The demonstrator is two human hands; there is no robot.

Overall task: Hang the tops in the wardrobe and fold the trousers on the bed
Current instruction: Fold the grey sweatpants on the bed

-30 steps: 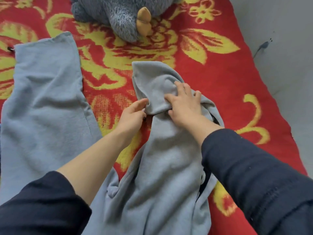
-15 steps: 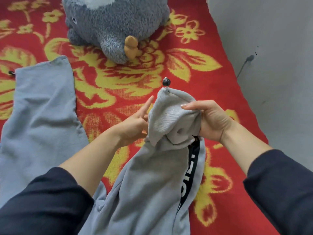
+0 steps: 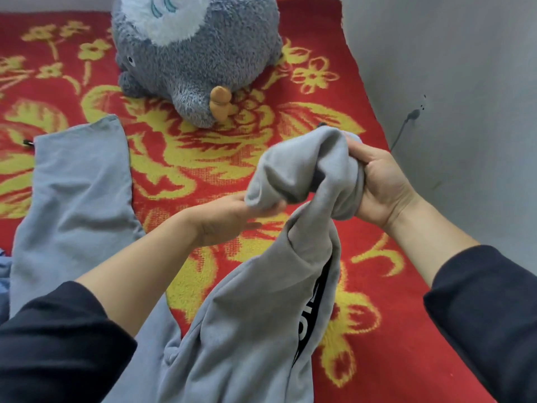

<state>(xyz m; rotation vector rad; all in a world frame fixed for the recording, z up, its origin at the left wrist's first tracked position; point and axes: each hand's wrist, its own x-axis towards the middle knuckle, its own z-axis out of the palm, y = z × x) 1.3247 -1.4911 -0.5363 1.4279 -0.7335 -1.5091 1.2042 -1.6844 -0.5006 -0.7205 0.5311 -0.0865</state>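
We log grey trousers [image 3: 247,330], black stripe [image 3: 312,312] at 5 o'clock, lettering unreadable; left hand [image 3: 226,219], right hand [image 3: 380,187] fingers clamped on bunched leg.

White letters run down the black side stripe [image 3: 315,303] of the grey trousers [image 3: 255,330], too folded to read.

The trousers [image 3: 247,330] lie on the bed [image 3: 203,158], one leg flat at the left, the other held up at the centre between the left hand [image 3: 229,219] and the right hand [image 3: 380,184]. A plush toy [image 3: 197,53] sits behind them on the bed. The wall [image 3: 465,82] runs along the bed's right.
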